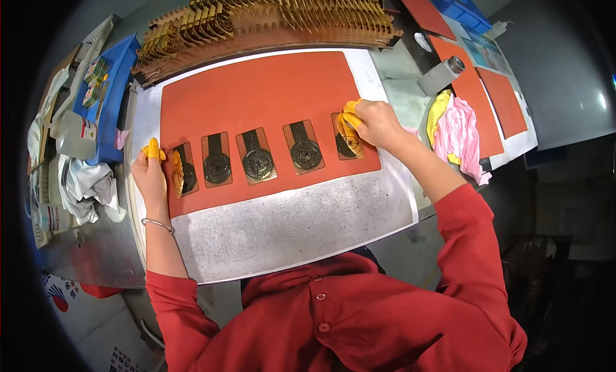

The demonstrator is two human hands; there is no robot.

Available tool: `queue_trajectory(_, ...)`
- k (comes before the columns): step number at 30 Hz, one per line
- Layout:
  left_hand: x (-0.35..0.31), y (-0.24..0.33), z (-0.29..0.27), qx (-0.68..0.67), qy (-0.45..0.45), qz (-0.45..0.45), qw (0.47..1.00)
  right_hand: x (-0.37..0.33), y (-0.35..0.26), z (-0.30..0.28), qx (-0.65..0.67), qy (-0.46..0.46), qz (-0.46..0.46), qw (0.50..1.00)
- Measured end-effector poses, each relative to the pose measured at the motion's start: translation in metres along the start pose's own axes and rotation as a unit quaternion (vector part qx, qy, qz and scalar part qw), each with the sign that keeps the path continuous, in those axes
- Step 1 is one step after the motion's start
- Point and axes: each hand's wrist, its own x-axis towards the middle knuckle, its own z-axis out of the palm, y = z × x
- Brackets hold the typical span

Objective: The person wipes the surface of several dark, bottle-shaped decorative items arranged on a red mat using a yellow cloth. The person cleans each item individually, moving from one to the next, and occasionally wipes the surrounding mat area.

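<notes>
On an orange-red mat [256, 96] lies a row of several thin plates, each with a dark round medal-like relief and a dark band above it. My right hand [375, 121], yellow covers on its fingertips, pinches the top of the rightmost thin plate [344, 138], which shows a gold sheen along its right side. Beside the leftmost plate [186, 170], my left hand [152, 176] is closed, its fingertips also covered in yellow. What those fingers hold, if anything, is hidden. Between them lie other plates, such as the middle one [258, 160].
A rack [269, 35] of gold-coloured curved thin plates stands behind the mat. At left are a blue tray [109, 109], a translucent bottle [77, 134] and white cloth [90, 186]. A grey bottle [441, 75] and pink cloth [457, 131] lie right, near more orange-red sheets [504, 102].
</notes>
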Motion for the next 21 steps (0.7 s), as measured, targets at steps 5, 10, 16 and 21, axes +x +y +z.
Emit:
queue_trajectory(5, -0.005, 0.003, -0.004, 0.06, -0.011, 0.029, 0.998, -0.002, 0.008, 0.005, 0.016, -0.015, -0.046, 0.999)
queue_trajectory(10, 0.0, 0.003, 0.003, 0.026, 0.009, 0.042, 0.999, 0.018, 0.016, 0.003, -0.015, -0.011, -0.043, 0.999)
queue_trajectory(16, -0.001, 0.002, 0.001, 0.024, -0.005, 0.028, 0.999, -0.01, 0.005, -0.002, 0.01, -0.004, -0.052, 0.999)
queue_trajectory(21, -0.003, 0.001, -0.001, 0.025, 0.007, 0.046, 0.999, -0.011, 0.014, 0.004, 0.015, -0.021, -0.085, 0.996)
